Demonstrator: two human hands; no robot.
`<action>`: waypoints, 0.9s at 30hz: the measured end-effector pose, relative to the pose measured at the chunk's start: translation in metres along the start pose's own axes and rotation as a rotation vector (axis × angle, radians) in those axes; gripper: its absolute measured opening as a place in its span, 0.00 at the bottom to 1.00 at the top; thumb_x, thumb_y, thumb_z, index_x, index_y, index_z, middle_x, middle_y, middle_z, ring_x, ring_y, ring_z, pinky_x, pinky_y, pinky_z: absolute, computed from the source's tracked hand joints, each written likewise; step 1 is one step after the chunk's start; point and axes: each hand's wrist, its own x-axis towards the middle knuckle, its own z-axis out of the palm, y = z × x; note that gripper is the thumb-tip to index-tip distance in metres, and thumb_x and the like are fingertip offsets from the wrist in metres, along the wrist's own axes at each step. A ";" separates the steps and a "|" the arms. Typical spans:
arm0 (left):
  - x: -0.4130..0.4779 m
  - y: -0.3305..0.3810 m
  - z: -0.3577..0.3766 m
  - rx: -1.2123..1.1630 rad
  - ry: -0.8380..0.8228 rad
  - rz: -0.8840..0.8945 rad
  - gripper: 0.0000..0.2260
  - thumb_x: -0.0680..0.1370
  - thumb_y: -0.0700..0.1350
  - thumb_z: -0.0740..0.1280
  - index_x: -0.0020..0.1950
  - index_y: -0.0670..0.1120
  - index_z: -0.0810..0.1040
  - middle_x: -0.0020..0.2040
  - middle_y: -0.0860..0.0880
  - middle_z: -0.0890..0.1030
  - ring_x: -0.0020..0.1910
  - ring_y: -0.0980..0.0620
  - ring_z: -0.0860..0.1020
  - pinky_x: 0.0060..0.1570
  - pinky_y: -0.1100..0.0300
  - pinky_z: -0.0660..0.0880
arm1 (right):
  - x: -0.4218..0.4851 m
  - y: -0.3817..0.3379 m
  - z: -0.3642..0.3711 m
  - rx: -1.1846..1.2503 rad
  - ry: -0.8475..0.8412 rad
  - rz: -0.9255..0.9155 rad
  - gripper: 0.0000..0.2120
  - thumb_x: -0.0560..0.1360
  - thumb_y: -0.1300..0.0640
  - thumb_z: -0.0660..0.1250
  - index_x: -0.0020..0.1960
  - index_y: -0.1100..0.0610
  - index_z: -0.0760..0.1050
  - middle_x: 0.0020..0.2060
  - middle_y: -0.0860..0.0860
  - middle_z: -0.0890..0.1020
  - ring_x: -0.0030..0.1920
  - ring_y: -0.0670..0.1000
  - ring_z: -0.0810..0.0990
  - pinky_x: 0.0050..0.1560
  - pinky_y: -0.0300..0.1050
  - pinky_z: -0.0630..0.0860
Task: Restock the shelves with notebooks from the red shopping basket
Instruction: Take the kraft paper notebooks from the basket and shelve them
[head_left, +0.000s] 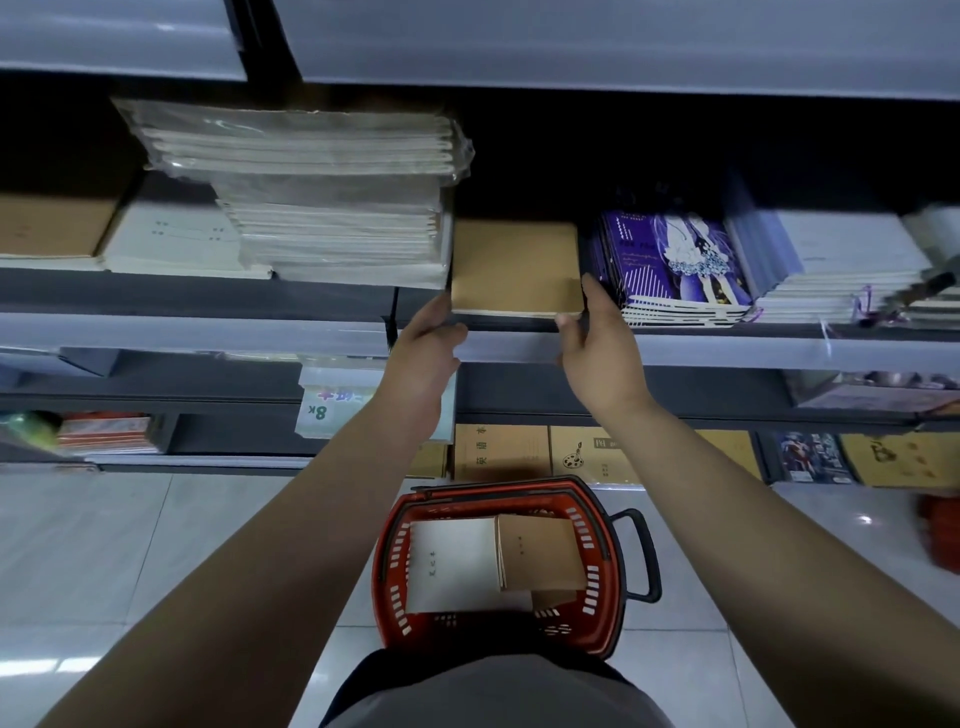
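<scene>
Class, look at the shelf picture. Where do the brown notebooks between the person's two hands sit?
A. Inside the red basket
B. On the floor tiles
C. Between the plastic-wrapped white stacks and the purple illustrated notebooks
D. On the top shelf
C: the brown notebooks lie between the wrapped white stacks and the purple notebooks.

Dark open shelf space above brown notebook stack (515, 266), hemmed by plastic-wrapped white pads (332, 208) left, purple notebooks (675, 265) right.
</scene>
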 end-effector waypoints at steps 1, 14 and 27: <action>-0.002 0.001 0.000 -0.007 -0.003 0.008 0.15 0.82 0.35 0.58 0.63 0.51 0.75 0.53 0.61 0.76 0.62 0.57 0.71 0.65 0.57 0.65 | -0.005 -0.003 -0.001 0.015 0.005 -0.011 0.25 0.82 0.52 0.58 0.77 0.56 0.58 0.71 0.54 0.70 0.65 0.53 0.74 0.64 0.41 0.69; -0.045 -0.025 -0.006 -0.232 -0.120 -0.063 0.21 0.84 0.47 0.58 0.77 0.50 0.63 0.76 0.53 0.65 0.76 0.55 0.61 0.76 0.54 0.57 | -0.080 -0.022 0.018 0.403 0.081 0.008 0.22 0.82 0.48 0.57 0.75 0.54 0.64 0.69 0.47 0.73 0.67 0.40 0.70 0.66 0.32 0.64; -0.052 -0.102 -0.001 -0.218 -0.129 -0.156 0.22 0.84 0.48 0.57 0.78 0.48 0.62 0.77 0.52 0.64 0.76 0.55 0.61 0.75 0.53 0.55 | -0.124 0.038 0.062 0.486 0.019 0.185 0.25 0.82 0.44 0.55 0.75 0.53 0.63 0.71 0.50 0.71 0.71 0.45 0.69 0.72 0.44 0.64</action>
